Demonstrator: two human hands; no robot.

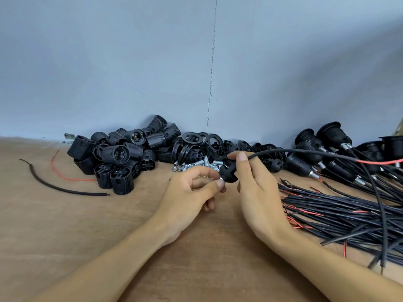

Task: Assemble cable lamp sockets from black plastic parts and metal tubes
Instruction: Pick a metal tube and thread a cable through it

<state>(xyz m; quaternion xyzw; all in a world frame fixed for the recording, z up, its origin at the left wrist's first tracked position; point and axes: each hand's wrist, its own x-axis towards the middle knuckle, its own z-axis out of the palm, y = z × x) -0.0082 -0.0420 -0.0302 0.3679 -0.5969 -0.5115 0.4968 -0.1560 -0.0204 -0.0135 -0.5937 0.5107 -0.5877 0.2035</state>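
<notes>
My right hand (pixel 253 182) grips a black plastic socket cap (pixel 227 173) above the middle of the wooden table (pixel 65 225). A black cable (pixel 305 151) runs from under its thumb off to the right. My left hand (pixel 192 192) pinches a small metal tube (pixel 220 182) at the cap's lower end, thumb and forefinger around it. The tube is mostly hidden by the fingertips. Loose metal tubes and nuts (pixel 196 164) lie just behind the hands.
A heap of black threaded socket bodies (pixel 117 153) and rings (pixel 196 138) lines the grey wall. Assembled sockets with cables (pixel 327 144) lie at the back right. A bundle of black and red cables (pixel 338 210) covers the right side. A stray cable piece (pixel 54 186) lies left.
</notes>
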